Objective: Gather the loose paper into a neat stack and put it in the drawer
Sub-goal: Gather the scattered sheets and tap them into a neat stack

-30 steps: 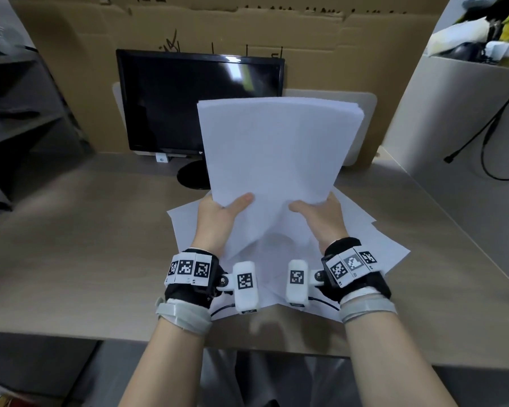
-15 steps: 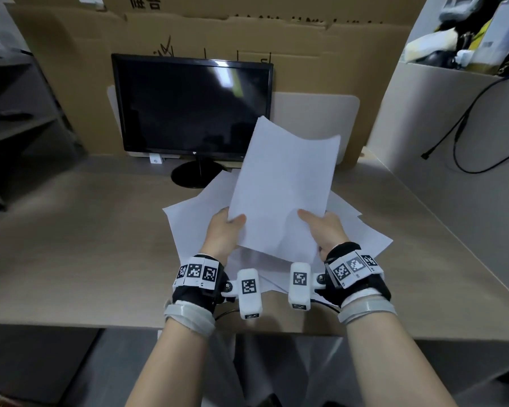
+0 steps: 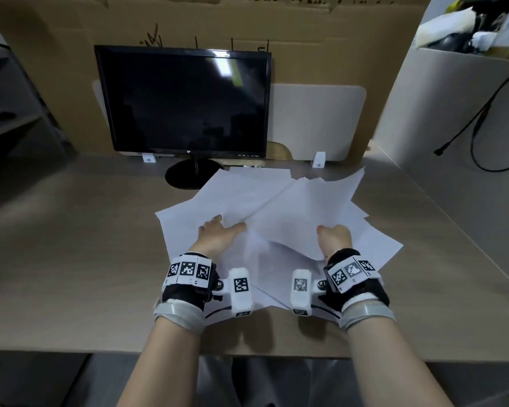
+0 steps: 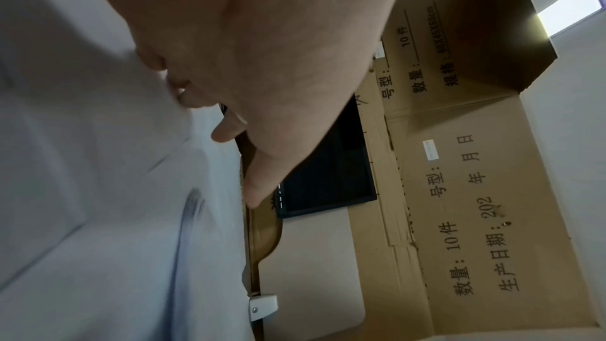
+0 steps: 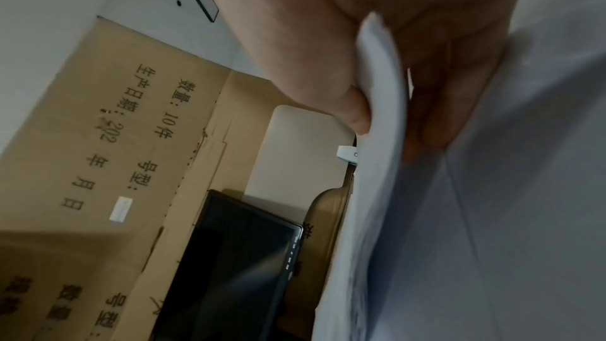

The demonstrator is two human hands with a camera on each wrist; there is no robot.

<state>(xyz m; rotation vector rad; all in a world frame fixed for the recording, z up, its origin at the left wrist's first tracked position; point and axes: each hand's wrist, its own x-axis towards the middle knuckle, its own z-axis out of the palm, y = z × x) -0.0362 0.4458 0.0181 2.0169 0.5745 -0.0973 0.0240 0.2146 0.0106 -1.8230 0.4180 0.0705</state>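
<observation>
White paper sheets (image 3: 188, 212) lie fanned out on the desk (image 3: 71, 245) in front of the monitor. On top of them lies a thicker bundle of sheets (image 3: 300, 207), slanting to the far right. My right hand (image 3: 334, 239) pinches the bundle's near edge; the right wrist view shows the thumb on one side of the bundle (image 5: 377, 191) and the fingers on the other. My left hand (image 3: 218, 235) rests flat on the loose sheets, its thumb against the bundle's left corner. In the left wrist view its fingers (image 4: 229, 131) reach along the paper (image 4: 98, 191). No drawer is in view.
A dark monitor (image 3: 185, 101) on a round black stand (image 3: 193, 176) is just behind the paper. Cardboard (image 3: 306, 54) closes the back. A white partition (image 3: 453, 113) with a hanging black cable (image 3: 482, 118) closes the right side. Grey shelves are at the left.
The bundle, held upright in both hands a second ago, has come down flat onto the loose sheets. My left hand has let go of it and now lies on the paper.
</observation>
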